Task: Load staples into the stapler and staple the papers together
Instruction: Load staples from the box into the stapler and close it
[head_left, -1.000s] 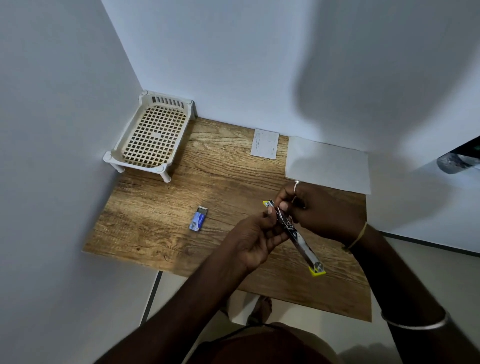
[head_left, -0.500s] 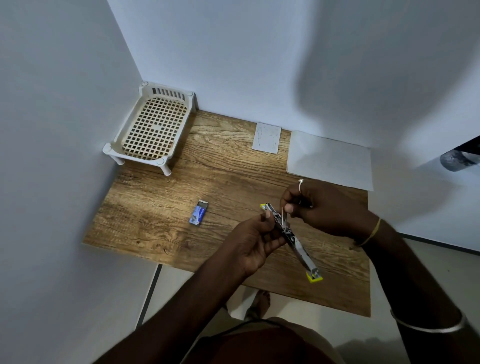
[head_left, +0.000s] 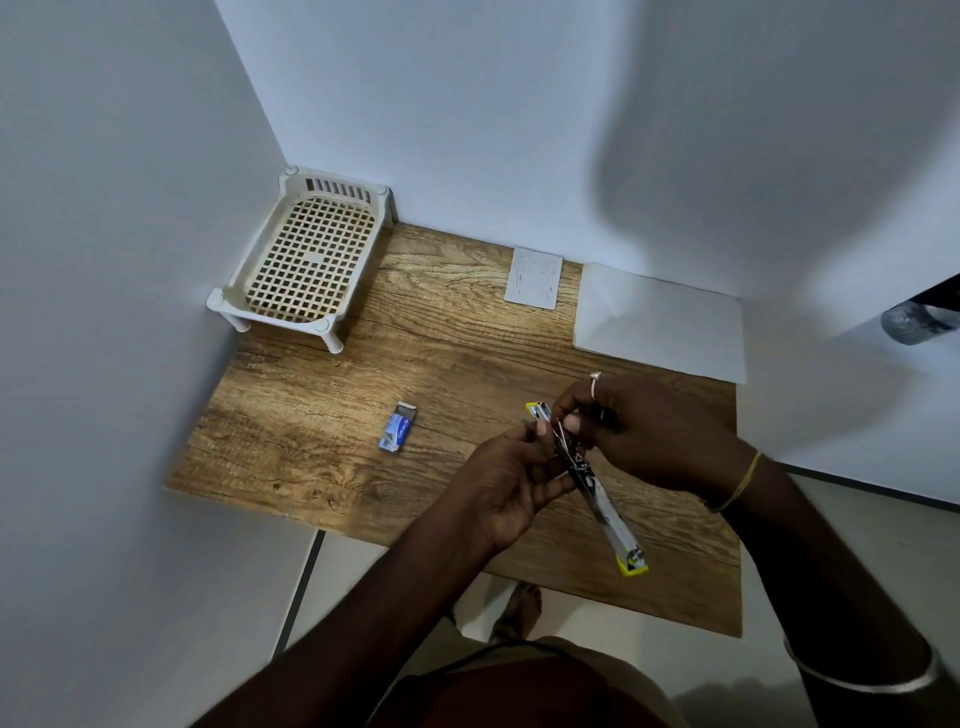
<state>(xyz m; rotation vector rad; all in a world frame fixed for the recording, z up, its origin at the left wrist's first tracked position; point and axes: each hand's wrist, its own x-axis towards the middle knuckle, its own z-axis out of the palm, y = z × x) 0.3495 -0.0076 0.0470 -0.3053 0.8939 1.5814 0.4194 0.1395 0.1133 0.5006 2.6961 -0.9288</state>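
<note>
Stapler (head_left: 592, 480) hinged open, held above table (head_left: 322, 441) betw. both hands. L hand (head_left: 511, 480) grips body; R hand (head_left: 660, 434) fingers pinched at magazine, staple strip not discernible. Papers (head_left: 660, 322) unstapled at rear. Staple box (head_left: 397, 427) nearby. Est.: loading in progress; stapling pending.

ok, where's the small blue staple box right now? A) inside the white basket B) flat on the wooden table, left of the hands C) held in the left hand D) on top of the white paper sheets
B. The staple box lies flat on the bare wooden table, left of both hands, while the left hand and right hand hold the opened stapler.
</note>
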